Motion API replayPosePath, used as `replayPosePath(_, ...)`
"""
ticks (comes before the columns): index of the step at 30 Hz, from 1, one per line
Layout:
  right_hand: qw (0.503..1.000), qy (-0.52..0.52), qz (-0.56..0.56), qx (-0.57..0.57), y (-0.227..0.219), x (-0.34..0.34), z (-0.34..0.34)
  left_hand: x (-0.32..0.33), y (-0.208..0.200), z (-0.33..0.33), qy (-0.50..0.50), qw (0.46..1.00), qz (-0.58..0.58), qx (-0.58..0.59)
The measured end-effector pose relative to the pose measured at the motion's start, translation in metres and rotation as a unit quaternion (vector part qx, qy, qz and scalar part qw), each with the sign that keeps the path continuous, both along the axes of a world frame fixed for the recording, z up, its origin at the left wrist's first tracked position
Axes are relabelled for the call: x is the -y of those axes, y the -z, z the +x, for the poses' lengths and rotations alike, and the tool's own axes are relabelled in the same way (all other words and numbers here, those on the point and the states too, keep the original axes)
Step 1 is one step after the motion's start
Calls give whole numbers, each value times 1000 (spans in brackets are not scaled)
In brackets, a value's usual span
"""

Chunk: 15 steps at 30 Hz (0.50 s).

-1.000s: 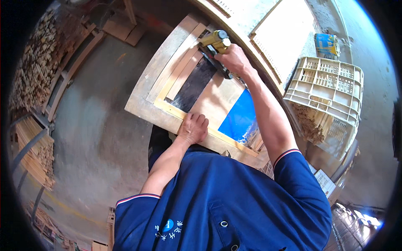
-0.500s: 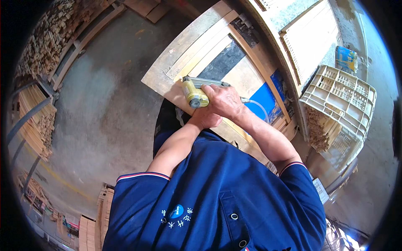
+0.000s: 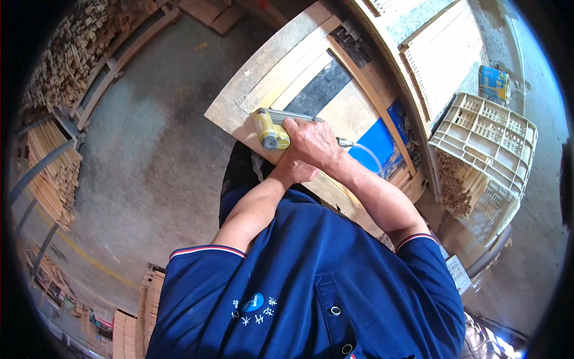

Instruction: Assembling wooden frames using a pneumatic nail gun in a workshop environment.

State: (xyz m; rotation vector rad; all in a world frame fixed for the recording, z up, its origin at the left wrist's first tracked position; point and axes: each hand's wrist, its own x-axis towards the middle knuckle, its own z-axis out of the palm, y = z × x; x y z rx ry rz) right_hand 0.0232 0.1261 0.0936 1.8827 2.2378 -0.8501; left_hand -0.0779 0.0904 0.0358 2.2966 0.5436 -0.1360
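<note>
My right hand (image 3: 314, 142) is closed round the handle of a yellow and grey pneumatic nail gun (image 3: 272, 133). A clear air hose (image 3: 372, 157) runs from the gun's metal fitting toward the right. Just under the right wrist lies my left hand (image 3: 300, 172), close to the bench's near edge. Its fingers are hidden beneath the right hand and the gun, so what it holds does not show. The gun's nose is over the left part of a wooden workbench (image 3: 230, 103), where light wood strips (image 3: 287, 69) lie side by side.
Within the bench frame are a blue patch (image 3: 372, 143) and a dark panel (image 3: 320, 87). To the right stand a cream plastic crate (image 3: 478, 128), bundled sticks (image 3: 457, 185) and a blue tin (image 3: 494, 84). Stacked wood (image 3: 54, 173) lines the left, beyond the concrete floor (image 3: 131, 143).
The nail gun and my right hand have shifted slightly to the left and turned a little. My left hand has hardly moved.
</note>
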Motion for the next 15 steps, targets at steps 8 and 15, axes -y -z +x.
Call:
replayPosePath(8,998,49,14,-47,-20,11,7,27,50,-3,-58,997,-10,59)
replayPosePath(15,937,345,49,-19,-65,148,96,24,58,10,-124,954,152,228)
